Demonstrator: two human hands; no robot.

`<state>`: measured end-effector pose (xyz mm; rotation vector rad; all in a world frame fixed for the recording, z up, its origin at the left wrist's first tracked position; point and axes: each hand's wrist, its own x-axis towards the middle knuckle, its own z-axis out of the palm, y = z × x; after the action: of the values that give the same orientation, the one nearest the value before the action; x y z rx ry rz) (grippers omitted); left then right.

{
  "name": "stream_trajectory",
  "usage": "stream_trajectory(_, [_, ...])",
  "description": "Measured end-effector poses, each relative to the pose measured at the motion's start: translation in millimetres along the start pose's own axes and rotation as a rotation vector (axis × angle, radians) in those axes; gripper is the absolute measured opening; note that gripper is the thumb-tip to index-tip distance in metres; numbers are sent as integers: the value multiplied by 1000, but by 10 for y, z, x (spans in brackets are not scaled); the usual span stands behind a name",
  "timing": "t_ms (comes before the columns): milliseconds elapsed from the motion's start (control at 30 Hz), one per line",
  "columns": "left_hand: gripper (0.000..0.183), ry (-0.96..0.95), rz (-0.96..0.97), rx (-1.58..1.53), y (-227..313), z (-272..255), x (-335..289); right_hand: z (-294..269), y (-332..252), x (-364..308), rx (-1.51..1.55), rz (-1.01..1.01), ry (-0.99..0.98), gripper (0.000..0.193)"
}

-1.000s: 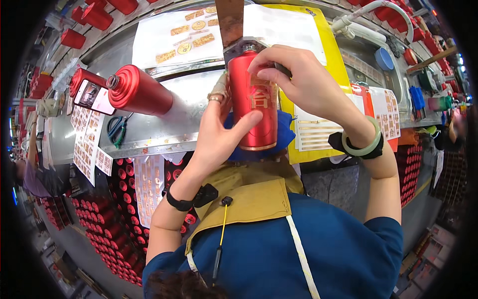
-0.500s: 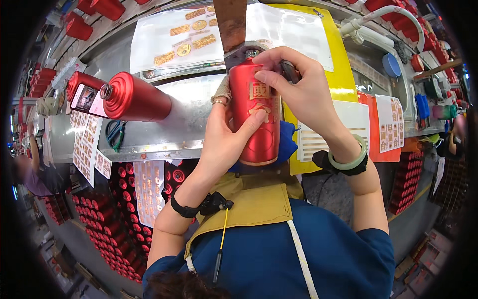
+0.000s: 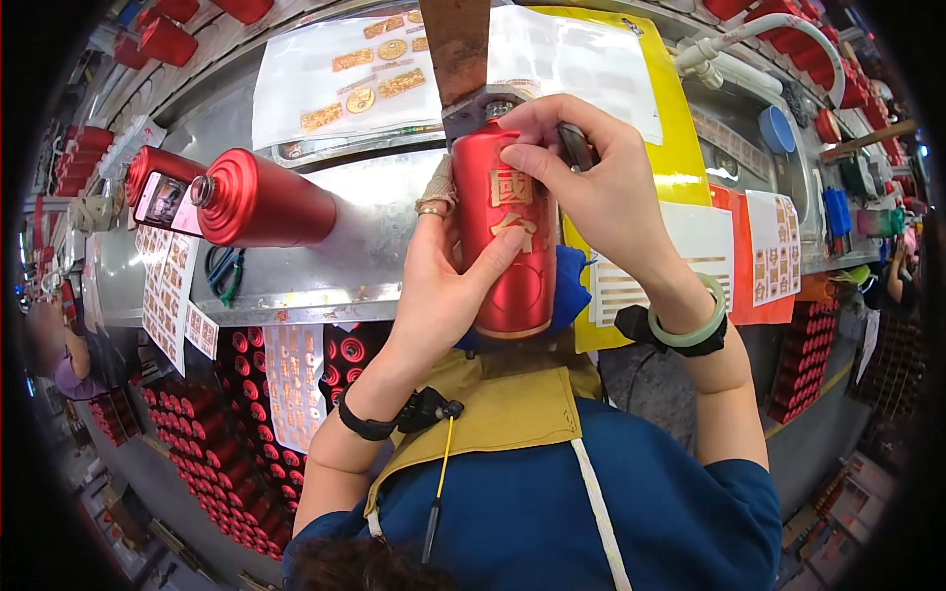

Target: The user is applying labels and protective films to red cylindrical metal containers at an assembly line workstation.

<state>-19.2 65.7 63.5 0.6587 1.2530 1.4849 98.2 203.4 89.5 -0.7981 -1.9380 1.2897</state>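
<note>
A red metallic bottle with gold raised characters on its side lies tilted in front of me, its neck pointing away. My left hand is wrapped round its left side, the thumb pressing by the lower character; one finger has a cloth wrapping. At the bottle's upper right, my right hand pinches thumb and index finger together beside the upper character. A dark rounded object is tucked among its fingers; whether the fingertips also pinch something thin is unclear. A blue cloth lies under the bottle's right side.
A second red bottle lies at left by a phone and scissors. Sheets of gold stickers lie on the metal bench; a yellow sheet lies at right. Stacked red bottles stand below. A brown upright post rises ahead.
The gold characters now stand out cleanly on the red, without the paler patch around them. My left thumb has moved slightly down. The view has shifted a little.
</note>
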Motion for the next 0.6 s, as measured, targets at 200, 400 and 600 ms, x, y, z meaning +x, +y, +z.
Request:
stream_trajectory(200, [59,4,9,18,-3,1,1,-27,-17,-7,-24,39,-47,18])
stream_trajectory(400, [58,-1,12,13,3,10,-4,7,10,-1,14,9,4,17])
stream_trajectory(600, [57,-2,12,7,-2,3,-10,8,18,6,-6,-28,4,17])
